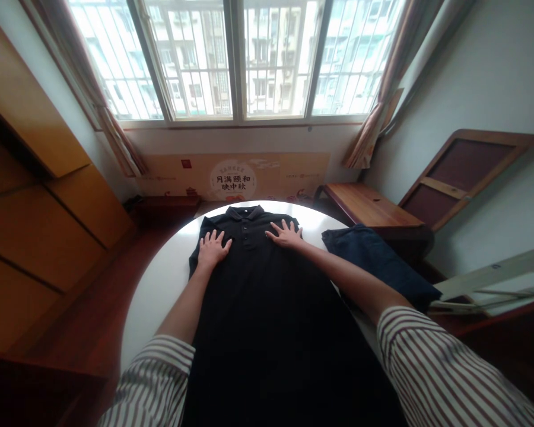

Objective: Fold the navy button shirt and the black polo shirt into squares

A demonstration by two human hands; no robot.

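A black polo shirt lies spread front side up on a round white table, its collar at the far edge and its buttons facing up. My left hand rests flat on the shirt near the left shoulder, fingers spread. On the other side of the buttons, my right hand lies flat near the right shoulder, its fingers also apart. Neither hand grips the cloth. The lower part of the shirt stretches toward me between my forearms.
Folded dark blue jeans lie at the table's right side, partly behind my right forearm. A wooden side table stands beyond them. Wooden cabinets line the left, and a barred window with curtains is ahead.
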